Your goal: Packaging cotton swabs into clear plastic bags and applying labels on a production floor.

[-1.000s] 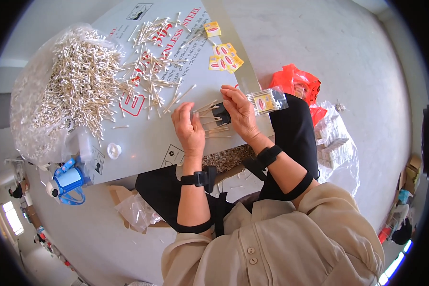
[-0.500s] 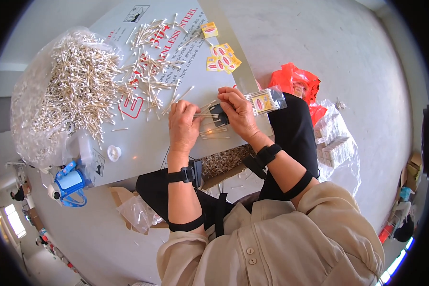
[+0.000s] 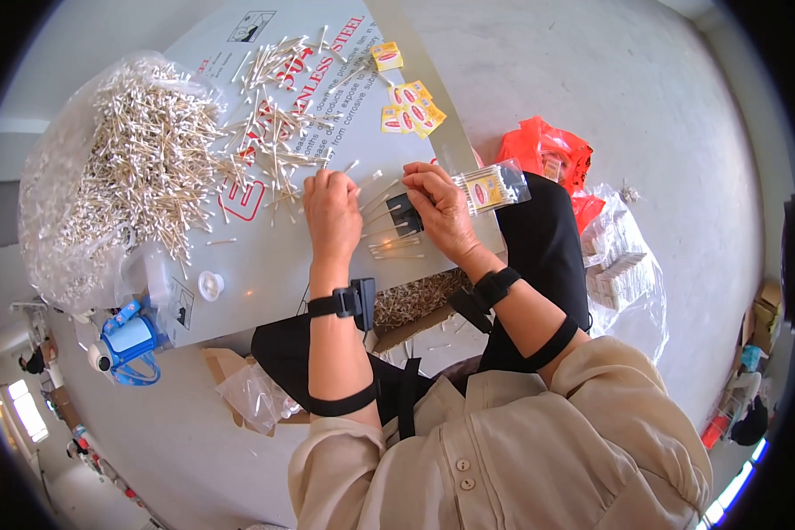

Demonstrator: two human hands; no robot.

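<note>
Over the metal-topped table, my left hand is closed, its fingers curled down beside loose cotton swabs; whatever its fingertips hold is hidden. My right hand is also closed, thumb and fingers drawn together above a small black piece. What lies in that pinch cannot be made out. Several swabs fan out around the black piece. Beyond the right wrist, a clear packet of swabs with a yellow card extends past the table's right edge over my leg.
A big clear bag spills swabs across the table's left side. Yellow cards lie toward the far right. A small white cup and a blue bottle are near left. Red and clear bags sit right.
My left hand has moved left and slightly away from the black piece, uncovering the swabs there. My right hand stays almost in place.
</note>
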